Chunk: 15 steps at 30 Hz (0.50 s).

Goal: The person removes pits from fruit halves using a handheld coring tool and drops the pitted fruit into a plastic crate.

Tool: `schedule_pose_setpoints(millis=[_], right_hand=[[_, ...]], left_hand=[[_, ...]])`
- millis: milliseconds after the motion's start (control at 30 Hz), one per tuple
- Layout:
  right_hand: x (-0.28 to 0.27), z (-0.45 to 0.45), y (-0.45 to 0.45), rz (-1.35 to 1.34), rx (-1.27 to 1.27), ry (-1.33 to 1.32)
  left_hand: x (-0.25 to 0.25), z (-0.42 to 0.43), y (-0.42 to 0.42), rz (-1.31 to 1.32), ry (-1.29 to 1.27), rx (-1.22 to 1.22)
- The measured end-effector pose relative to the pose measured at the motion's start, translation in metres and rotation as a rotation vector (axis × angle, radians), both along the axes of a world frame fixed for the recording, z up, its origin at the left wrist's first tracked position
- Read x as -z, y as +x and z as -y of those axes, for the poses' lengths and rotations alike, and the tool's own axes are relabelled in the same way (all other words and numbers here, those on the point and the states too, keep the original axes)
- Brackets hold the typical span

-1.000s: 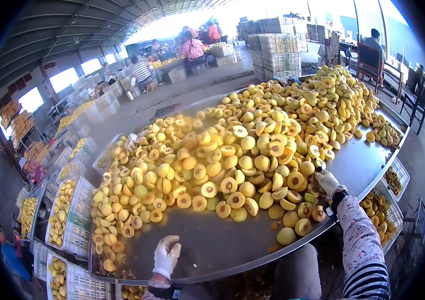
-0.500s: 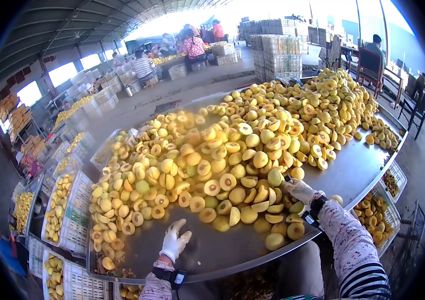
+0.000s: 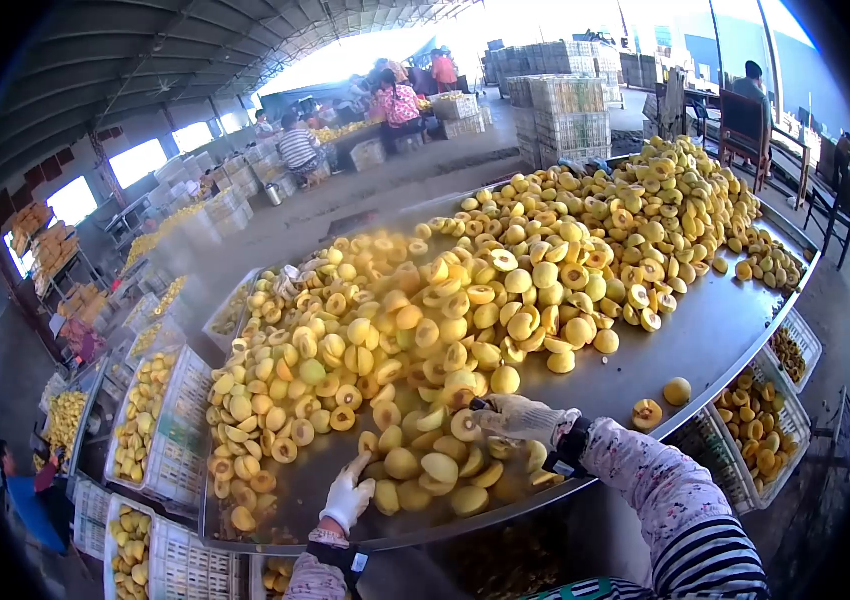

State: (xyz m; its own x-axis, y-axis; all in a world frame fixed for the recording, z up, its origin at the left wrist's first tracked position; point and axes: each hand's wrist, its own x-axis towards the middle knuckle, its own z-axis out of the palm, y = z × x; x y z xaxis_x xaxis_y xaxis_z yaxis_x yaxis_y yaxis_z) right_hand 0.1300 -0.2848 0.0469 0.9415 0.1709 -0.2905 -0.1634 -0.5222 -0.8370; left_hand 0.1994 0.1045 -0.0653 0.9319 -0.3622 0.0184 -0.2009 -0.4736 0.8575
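Note:
A broad heap of halved yellow peaches [image 3: 385, 330] covers much of the metal table [image 3: 635, 370]. My left hand [image 3: 348, 497], in a white glove, is at the near edge of the table with fingers apart, beside a smaller group of peach halves [image 3: 440, 467]. On the right side of that group is my right hand [image 3: 520, 418], gloved too, its fingers curled against the fruit. A small dark object [image 3: 479, 404] shows at its fingertips; its kind is unclear. Two peach pieces [image 3: 647, 413] lie apart to the right.
White plastic crates of peaches stand at the left [image 3: 160, 425] and below the table's right edge [image 3: 765, 430]. Stacked crates [image 3: 570, 120] rise behind the table. Several people sit farther back, one in a striped top [image 3: 299, 148]. Chairs [image 3: 745, 130] are at the right.
My right hand has moved left and nearer, and peach halves have shifted with it toward my left hand. Bare metal now shows where they lay. The whole view has shifted slightly.

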Motion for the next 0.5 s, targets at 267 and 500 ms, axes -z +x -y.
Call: schedule_pose_setpoints(millis=[267, 500], right_hand=[[-0.033, -0.004, -0.05, 0.047, 0.007, -0.323], [-0.032, -0.015, -0.067, 0.277, -0.03, -0.393]], left_hand=[[-0.018, 0.024, 0.017, 0.365, 0.193, -0.133], [-0.041, 0.04, 0.005, 0.21, 0.468, -0.061]])
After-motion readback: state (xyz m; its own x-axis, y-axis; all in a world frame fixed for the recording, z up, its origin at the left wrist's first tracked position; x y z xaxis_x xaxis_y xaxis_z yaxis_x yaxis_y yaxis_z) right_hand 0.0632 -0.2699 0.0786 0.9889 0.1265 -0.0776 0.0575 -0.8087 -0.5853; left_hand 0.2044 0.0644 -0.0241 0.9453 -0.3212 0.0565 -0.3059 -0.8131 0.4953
